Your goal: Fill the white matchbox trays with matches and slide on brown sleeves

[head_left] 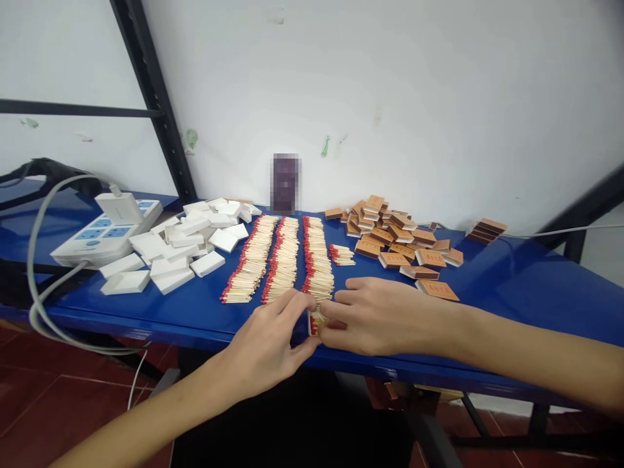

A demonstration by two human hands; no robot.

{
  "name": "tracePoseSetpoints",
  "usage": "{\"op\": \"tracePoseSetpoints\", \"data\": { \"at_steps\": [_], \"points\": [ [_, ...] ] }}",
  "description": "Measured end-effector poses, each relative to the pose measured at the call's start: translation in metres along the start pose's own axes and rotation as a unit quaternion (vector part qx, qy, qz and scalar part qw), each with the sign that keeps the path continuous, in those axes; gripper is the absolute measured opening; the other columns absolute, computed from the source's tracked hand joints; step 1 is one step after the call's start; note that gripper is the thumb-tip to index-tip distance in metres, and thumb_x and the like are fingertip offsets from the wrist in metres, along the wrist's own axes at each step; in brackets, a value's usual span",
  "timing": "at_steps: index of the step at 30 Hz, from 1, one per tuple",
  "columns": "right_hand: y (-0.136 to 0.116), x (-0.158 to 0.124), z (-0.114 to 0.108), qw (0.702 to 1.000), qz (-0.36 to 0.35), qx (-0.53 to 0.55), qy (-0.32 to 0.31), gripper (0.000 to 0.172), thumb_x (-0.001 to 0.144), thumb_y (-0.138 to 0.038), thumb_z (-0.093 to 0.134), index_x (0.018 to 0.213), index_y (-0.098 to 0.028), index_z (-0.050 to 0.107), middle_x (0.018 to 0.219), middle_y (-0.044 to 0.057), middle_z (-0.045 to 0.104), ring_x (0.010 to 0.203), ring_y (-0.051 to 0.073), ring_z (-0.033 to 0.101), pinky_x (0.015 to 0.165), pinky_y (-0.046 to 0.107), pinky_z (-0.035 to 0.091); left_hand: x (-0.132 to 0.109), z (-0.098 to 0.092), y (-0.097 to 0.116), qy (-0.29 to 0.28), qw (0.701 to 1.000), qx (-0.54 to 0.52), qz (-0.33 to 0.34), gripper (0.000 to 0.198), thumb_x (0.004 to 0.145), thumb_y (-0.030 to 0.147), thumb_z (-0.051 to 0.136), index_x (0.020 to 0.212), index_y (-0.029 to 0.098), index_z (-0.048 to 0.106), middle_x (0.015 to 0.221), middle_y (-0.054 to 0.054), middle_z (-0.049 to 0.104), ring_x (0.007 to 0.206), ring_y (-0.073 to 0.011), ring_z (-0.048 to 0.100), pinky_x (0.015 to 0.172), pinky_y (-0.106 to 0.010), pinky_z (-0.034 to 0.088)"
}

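Note:
At the table's front edge, my left hand (268, 338) pinches the left end of a small white matchbox tray (309, 323) between thumb and fingers. Red-tipped matches (316, 322) lie inside that tray. My right hand (375, 315) closes around its right end, fingers bent over the matches and hiding much of them. Just beyond the hands run three long rows of loose matches, the left row (249, 260), the middle row (283, 260) and the right row (318, 257), with heads pointing left. A small bunch of matches (344, 255) lies right of them.
White empty matchbox trays (180, 244) are heaped at the left, beside a power strip (104, 231) with a looping cable. Brown matchboxes (390, 231) pile up on the right, and a short stack (486, 229) stands farther right. A blurred dark object (285, 183) leans on the wall behind the blue table (517, 292).

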State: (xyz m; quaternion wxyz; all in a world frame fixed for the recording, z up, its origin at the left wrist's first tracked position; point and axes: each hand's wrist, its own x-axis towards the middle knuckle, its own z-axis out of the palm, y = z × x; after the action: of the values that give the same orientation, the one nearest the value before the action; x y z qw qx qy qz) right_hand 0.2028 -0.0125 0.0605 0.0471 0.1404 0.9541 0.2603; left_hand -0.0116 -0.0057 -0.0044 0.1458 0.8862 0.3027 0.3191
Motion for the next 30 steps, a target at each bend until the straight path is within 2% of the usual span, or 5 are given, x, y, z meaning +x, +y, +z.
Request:
{"op": "tracePoseSetpoints", "data": {
  "at_steps": [6,10,18,25,30],
  "points": [
    [0.0,-0.004,0.0,0.999,0.022,0.033,0.023,0.023,0.101,-0.012,0.036,0.095,-0.017,0.057,0.08,0.002,0.061,0.055,0.012,0.047,0.052,0.032,0.023,-0.001,0.0,0.0,-0.002,1.0,-0.003,0.0,0.028,0.085,0.019,0.064,0.105,0.025,0.046,0.079,0.005,0.051,0.065,-0.013,0.053,0.058,-0.024,0.041],
    [0.002,-0.005,-0.002,0.997,0.045,0.061,-0.013,0.021,0.099,-0.011,0.039,0.096,-0.015,0.059,0.083,0.005,0.062,0.053,0.012,0.046,0.051,0.032,0.024,0.0,0.0,0.001,-0.007,1.0,-0.002,-0.01,0.025,0.088,0.024,0.064,0.104,0.025,0.045,0.082,0.004,0.052,0.066,-0.0134,0.055,0.058,-0.024,0.042],
    [0.003,0.005,-0.004,0.991,0.064,0.079,-0.087,0.014,0.093,-0.008,0.048,0.093,-0.013,0.061,0.086,0.007,0.064,0.059,0.015,0.055,0.048,0.031,0.028,0.0,0.0,0.001,-0.01,1.0,0.001,-0.011,0.027,0.087,0.021,0.066,0.105,0.024,0.046,0.081,0.004,0.052,0.065,-0.0133,0.053,0.058,-0.025,0.041],
    [0.002,0.008,-0.002,0.995,0.044,0.043,-0.075,0.014,0.092,-0.008,0.046,0.092,-0.012,0.059,0.086,0.008,0.064,0.064,0.016,0.059,0.049,0.031,0.026,0.001,-0.001,0.002,-0.012,1.0,0.002,-0.011,0.028,0.086,0.02,0.067,0.105,0.024,0.046,0.08,0.004,0.052,0.064,-0.0137,0.054,0.057,-0.025,0.041],
    [-0.001,0.01,0.0,0.989,0.103,0.09,-0.059,0.013,0.094,-0.017,0.047,0.088,-0.013,0.058,0.08,0.006,0.063,0.061,0.015,0.056,0.049,0.03,0.024,-0.001,0.002,0.0,0.01,1.0,0.0,0.003,0.037,0.086,0.021,0.067,0.115,0.025,0.043,0.082,0.004,0.054,0.062,-0.013,0.054,0.056,-0.024,0.042]
  ]
}}
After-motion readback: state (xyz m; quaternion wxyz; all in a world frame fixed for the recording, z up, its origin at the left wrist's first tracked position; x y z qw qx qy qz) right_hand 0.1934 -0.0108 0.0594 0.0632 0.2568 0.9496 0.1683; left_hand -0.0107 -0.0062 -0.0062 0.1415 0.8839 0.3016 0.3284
